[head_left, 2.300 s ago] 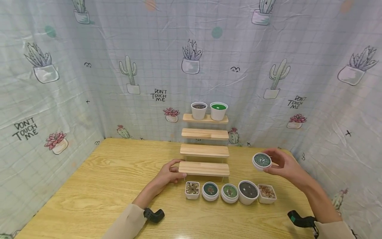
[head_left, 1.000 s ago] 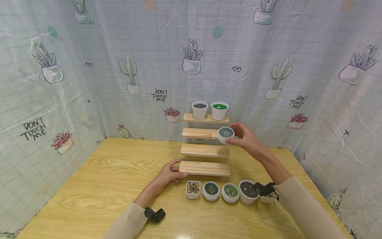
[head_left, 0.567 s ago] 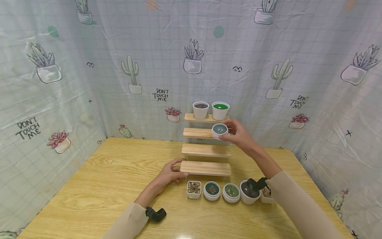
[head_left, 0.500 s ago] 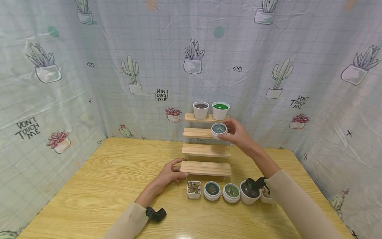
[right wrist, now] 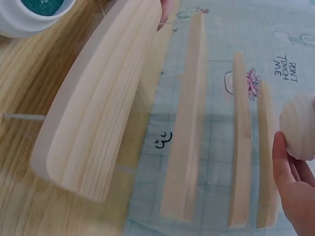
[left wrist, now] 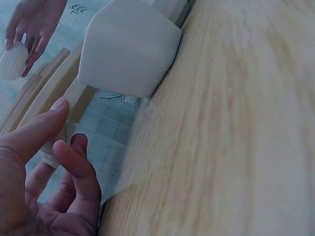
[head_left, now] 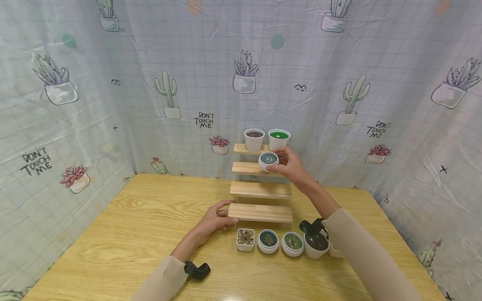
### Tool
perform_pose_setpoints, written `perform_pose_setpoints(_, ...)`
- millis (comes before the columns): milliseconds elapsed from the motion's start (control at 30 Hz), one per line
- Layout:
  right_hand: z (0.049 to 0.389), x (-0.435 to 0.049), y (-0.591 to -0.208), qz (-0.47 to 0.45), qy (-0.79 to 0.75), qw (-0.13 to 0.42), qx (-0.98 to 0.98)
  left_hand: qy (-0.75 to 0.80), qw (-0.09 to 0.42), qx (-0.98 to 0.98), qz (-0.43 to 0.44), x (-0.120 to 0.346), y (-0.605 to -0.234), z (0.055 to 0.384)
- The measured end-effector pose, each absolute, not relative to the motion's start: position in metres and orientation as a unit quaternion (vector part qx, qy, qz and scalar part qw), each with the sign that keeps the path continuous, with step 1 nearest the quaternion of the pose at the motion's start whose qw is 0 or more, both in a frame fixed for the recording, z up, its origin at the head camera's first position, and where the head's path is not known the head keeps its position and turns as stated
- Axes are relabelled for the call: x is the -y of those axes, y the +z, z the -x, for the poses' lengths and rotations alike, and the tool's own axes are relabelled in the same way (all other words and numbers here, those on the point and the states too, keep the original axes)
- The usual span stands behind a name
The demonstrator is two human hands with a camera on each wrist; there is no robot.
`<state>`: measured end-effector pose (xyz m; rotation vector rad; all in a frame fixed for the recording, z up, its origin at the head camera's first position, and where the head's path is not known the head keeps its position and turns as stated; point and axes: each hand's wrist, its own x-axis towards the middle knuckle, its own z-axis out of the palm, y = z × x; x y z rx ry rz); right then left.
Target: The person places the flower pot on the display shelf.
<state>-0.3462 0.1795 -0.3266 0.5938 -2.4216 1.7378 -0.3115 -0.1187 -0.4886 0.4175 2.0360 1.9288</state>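
A tiered wooden display stand (head_left: 260,212) with stepped shelves stands mid-table. My left hand (head_left: 215,221) grips the left end of its lowest shelf; in the left wrist view the thumb and curled fingers (left wrist: 81,167) are around that end. My right hand (head_left: 291,169) pinches a small round white pot (head_left: 266,166) with a teal filling by its right side, upright. It overlaps the second shelf from the top in the head view. The right wrist view shows the ribbed side of this pot (right wrist: 298,128) beside the upper shelves, thumb against it.
On the top shelf are a brown-filled white pot (head_left: 254,143) and a green-filled one (head_left: 276,144). In front of the stand is a row: a square pot (head_left: 245,238), two round pots (head_left: 267,242), a larger dark-filled pot (head_left: 315,251) and a square one, partly hidden by the right forearm.
My right hand has carried the teal-filled pot from right of the stand leftward and up to the second shelf from the top. The left hand has stayed on the lowest shelf.
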Motion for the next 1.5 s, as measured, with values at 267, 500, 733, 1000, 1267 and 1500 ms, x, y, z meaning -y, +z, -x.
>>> perform_pose_setpoints(267,0.353,-0.165,-0.326,-0.179,0.584,0.036,0.791,0.668,0.147,-0.717,-0.134,0.118,-0.487,0.31)
perform_pose_setpoints(500,0.359,-0.158,-0.326,-0.165,0.558,0.028,0.813,0.667,0.149,-0.717,-0.137,0.116,-0.488,0.311)
perform_pose_setpoints(733,0.364,-0.148,-0.328,-0.155,0.552,0.034,0.819,0.669,0.15,-0.715,-0.139,0.118,-0.488,0.311)
perform_pose_setpoints(1000,0.367,-0.139,-0.326,-0.16,0.551,0.04,0.818,0.67,0.151,-0.714,-0.138,0.119,-0.486,0.31)
perform_pose_setpoints(1267,0.374,-0.132,-0.328,-0.155,0.542,0.042,0.825,0.669,0.15,-0.713,-0.145,0.119,-0.486,0.311)
perform_pose_setpoints(1500,0.375,-0.13,-0.329,-0.164,0.529,0.051,0.831,0.669,0.152,-0.714,-0.14,0.119,-0.486,0.311)
